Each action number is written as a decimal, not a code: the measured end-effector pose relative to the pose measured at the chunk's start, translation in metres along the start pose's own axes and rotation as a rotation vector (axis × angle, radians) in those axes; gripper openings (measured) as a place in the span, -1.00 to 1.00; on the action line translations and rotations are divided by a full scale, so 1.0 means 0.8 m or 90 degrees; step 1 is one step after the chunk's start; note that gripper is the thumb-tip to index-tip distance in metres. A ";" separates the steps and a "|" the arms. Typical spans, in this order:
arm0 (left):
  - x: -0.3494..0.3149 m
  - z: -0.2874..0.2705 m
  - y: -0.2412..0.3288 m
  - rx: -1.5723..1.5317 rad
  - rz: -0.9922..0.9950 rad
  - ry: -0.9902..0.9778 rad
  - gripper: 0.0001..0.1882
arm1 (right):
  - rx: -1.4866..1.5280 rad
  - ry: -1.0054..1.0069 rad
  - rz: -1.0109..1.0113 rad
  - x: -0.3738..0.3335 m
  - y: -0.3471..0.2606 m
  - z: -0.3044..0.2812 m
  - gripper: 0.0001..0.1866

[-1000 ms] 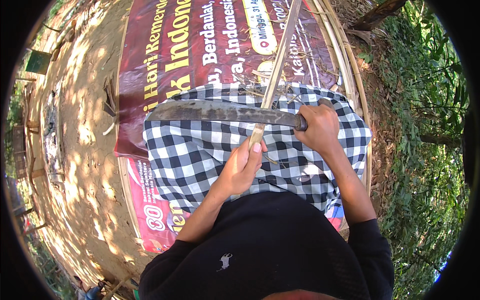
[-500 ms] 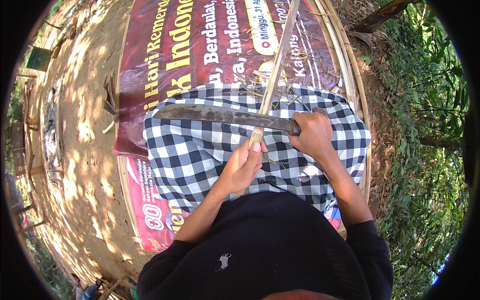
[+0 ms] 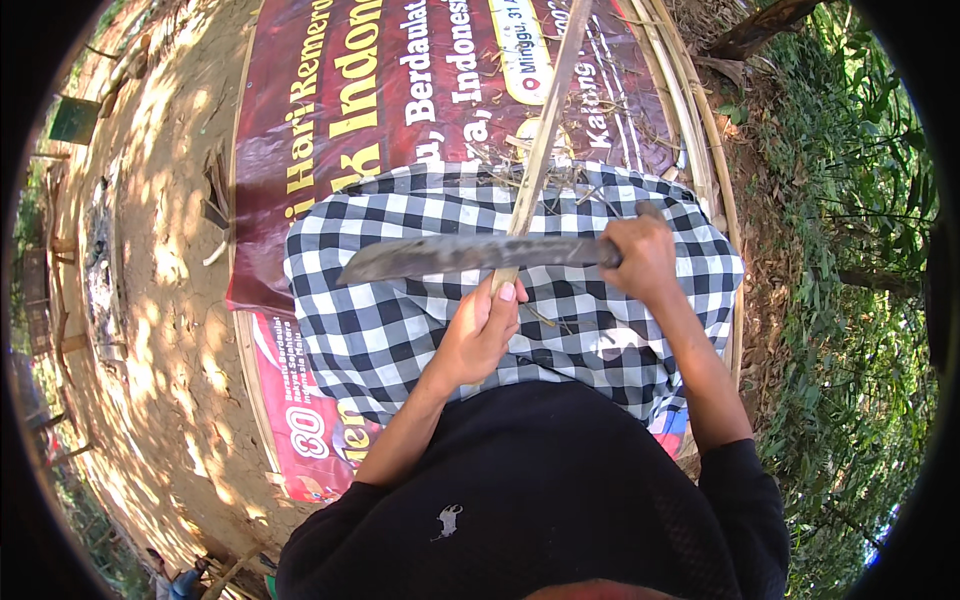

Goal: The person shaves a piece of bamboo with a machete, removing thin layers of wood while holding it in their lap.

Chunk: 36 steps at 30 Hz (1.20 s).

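Machete out over the checked cloth, its blade stretched nearly level from side to side, edges smeared with blur! The right hand is wrapped tight round the handle, above the cloth's right part, with the butt poking out past the fist toward the cloth's far edge. From that fist the blade reaches leftward, its tip over the cloth's left half.

And there's the left hand, over the middle of the cloth, clasping a slim wooden strip, thumb laid along the top. The strip climbs out of that grip, passes beneath the blade just ahead of the thumb, crosses the cloth's far edge and runs on over a dark red banner, slanting right as it goes. Whether steel meets wood at the crossing, I can't tell.

Look at the arms! The left forearm angles inward across the cloth's near edge; the right forearm leans inward over the cloth's right side. Both come from a dark shirt. Thin scraps lie beyond the cloth's far edge, long pale strips beyond its far right corner.
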<state>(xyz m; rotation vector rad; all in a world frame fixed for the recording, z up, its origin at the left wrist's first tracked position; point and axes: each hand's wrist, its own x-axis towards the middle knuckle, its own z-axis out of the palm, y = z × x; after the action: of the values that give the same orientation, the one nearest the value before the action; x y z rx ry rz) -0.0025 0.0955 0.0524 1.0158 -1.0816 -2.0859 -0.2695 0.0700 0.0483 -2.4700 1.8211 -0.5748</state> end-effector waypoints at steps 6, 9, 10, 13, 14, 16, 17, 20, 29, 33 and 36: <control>0.014 -0.007 0.012 -0.042 0.037 0.029 -0.59 | -0.035 -0.025 0.065 0.007 -0.034 -0.001 -0.82; 0.010 0.006 0.017 -0.022 0.049 0.028 -0.59 | 0.019 0.044 -0.014 0.016 0.001 0.007 -0.81; 0.012 0.001 0.017 -0.013 0.049 0.019 -0.59 | 0.043 0.068 -0.013 0.017 0.009 0.009 -0.80; 0.024 -0.008 0.023 0.002 0.049 0.033 -0.58 | -0.003 0.026 0.032 0.020 -0.007 0.011 -0.77; 0.024 -0.008 0.024 -0.004 0.052 0.036 -0.58 | -0.027 0.019 0.052 0.018 -0.020 0.011 -0.77; 0.021 -0.008 0.026 -0.018 0.057 0.043 -0.57 | -0.018 0.030 0.046 0.017 -0.030 0.013 -0.74; 0.018 -0.003 0.023 -0.021 0.064 0.046 -0.58 | -0.002 0.036 0.049 0.018 -0.032 0.013 -0.75; 0.012 -0.002 0.024 -0.019 0.053 0.021 -0.59 | 0.020 0.057 -0.002 0.026 -0.025 0.013 -0.75; -0.006 -0.005 -0.008 -0.093 -0.046 0.014 -0.65 | -0.203 0.042 0.365 0.034 0.083 -0.040 -0.78; 0.000 -0.002 0.006 -0.095 -0.024 -0.004 -0.62 | 0.007 0.026 0.211 0.010 0.016 -0.022 -0.81; 0.001 -0.001 0.016 -0.061 -0.017 -0.023 -0.60 | 0.012 0.040 0.039 0.002 -0.021 -0.010 -0.84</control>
<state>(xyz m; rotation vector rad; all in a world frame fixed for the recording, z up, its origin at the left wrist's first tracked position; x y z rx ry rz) -0.0003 0.0881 0.0629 0.9549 -0.9801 -2.1626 -0.2561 0.0755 0.0600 -2.4024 1.8967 -0.6704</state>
